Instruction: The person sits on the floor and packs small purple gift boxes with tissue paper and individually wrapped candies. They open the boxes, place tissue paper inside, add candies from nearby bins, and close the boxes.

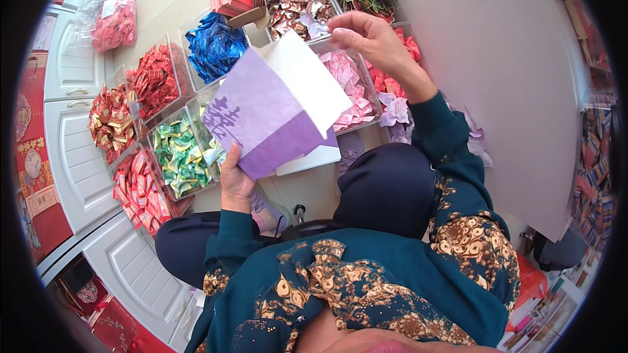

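Observation:
My left hand [235, 180] grips the lower left corner of a purple paper gift box [265, 114]. The box is tilted, its white inner side turned up and right, and a darker purple character decorates its face. My right hand [369, 39] is raised beyond the box, above the candy bins, fingers curled toward the thumb. A pale lilac wrapped piece [314, 25] shows right by its fingertips; whether they hold it is unclear. Beneath this hand are a bin of brown-wrapped candies [294, 1] and one of pink-wrapped candies [347, 85].
Clear bins around me hold blue [216, 46], red [155, 73] and green [175, 151] wrapped candies. Red packets [232, 1] stand in a small carton. White cabinets [82, 163] line the left; a large pale panel [497, 78] stands right. Lilac wrapped pieces [394, 110] lie beside my knee.

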Demonstrator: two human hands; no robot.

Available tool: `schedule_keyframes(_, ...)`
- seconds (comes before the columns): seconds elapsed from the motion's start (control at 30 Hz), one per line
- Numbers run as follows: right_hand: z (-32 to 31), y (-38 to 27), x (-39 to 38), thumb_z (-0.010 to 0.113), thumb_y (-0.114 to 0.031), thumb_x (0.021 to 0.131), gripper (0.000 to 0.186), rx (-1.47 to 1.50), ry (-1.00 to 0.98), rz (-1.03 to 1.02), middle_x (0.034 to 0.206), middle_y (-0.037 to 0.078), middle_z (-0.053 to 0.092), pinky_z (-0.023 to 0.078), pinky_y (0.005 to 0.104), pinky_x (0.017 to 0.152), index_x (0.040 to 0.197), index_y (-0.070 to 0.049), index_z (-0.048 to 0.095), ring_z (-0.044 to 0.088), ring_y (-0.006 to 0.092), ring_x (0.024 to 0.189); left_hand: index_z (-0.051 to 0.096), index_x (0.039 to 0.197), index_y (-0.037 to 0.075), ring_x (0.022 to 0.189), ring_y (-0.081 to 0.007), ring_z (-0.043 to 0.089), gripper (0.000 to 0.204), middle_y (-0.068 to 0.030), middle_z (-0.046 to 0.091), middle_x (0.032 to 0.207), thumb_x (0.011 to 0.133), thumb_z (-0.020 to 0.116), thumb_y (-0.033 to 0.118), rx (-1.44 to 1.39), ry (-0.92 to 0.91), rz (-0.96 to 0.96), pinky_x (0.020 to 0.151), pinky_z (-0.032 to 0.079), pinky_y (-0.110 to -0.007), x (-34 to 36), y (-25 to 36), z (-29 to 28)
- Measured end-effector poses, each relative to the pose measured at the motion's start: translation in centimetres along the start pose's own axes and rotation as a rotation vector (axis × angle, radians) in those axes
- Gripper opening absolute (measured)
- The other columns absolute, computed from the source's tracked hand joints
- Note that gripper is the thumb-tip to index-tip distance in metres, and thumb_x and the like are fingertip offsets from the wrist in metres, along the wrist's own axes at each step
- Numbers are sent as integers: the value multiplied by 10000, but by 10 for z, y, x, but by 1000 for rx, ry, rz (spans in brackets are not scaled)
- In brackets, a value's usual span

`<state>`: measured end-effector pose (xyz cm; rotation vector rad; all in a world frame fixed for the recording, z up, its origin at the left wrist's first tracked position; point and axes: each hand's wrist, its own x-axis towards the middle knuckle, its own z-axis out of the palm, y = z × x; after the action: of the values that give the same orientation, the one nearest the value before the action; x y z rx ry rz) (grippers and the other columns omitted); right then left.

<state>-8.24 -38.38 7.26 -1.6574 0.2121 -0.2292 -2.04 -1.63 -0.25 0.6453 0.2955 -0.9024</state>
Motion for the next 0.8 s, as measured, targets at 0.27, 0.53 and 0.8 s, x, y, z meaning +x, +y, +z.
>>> schedule_keyframes(0.27, 30, 205, -35, 536, -145, 805, 188, -1515, -233, -182, 817, 132, 657, 398, 479, 968, 834, -46, 693, 627, 274, 845, 377, 1352, 43, 1207, -333, 492, 722, -142, 515, 1305, 799, 728, 347, -141, -5, 61, 1038, 384, -501, -7, 23, -1)
schedule_keyframes(0.53, 31, 178, -36, 517, -186, 833, 156, -1648, -581, -152, 757, 71, 641, 370, 549, 910, 764, -98, 626, 614, 234, 689, 418, 1336, 79, 1179, -306, 500, 708, -113, 526, 1284, 785, 724, 402, -68, 49, 112, 1022, 371, -516, -17, 44, 13)
schedule_keyframes(0.8, -90, 106, 52, 447, -470, 939, 499, -801, 327, 265, 903, 290, 621, 457, 507, 777, 1028, 19, 493, 601, 451, 891, 465, 1332, 116, 1213, -261, 466, 639, -65, 526, 1308, 817, 683, 424, -29, -48, 385, 1060, 312, -493, -40, 98, 49)
